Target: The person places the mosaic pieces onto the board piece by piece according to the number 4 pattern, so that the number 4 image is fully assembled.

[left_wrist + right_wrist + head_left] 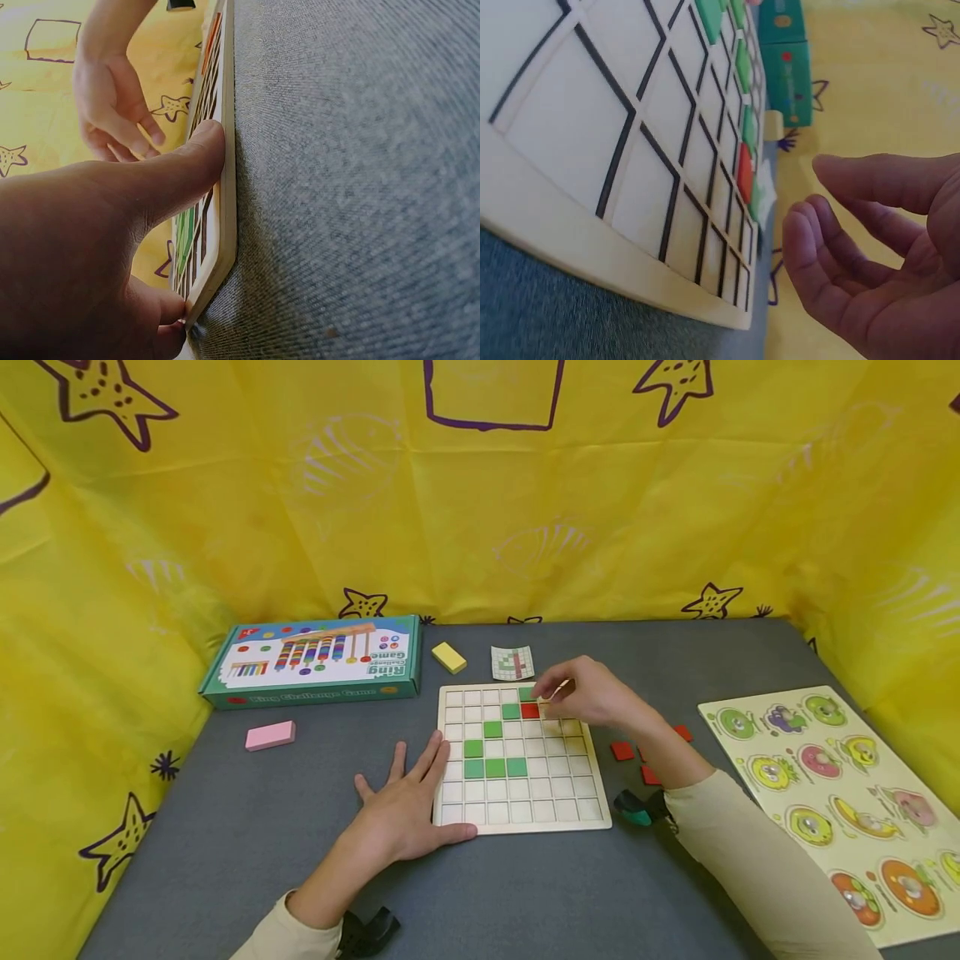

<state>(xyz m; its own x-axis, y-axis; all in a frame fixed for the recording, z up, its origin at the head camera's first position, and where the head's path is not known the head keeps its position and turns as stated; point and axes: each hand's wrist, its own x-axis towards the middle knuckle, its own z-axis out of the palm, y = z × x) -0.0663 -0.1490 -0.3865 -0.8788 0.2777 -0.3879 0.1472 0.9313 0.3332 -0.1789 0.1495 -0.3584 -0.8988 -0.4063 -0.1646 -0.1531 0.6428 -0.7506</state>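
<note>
Tile-laying seems under way — left hand point(401, 812) splayed against the left edge of the grid board point(525, 827), right hand point(590, 692) by the set red tile point(530, 711), thumb and fingers parted, apparently empty — so next calls for pinching one of the loose red tiles point(622, 751) right of the board.

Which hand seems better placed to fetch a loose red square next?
Probably the right hand: it appears empty and is nearer the loose red squares, while the left hand touches the left edge of the grid board.
</note>
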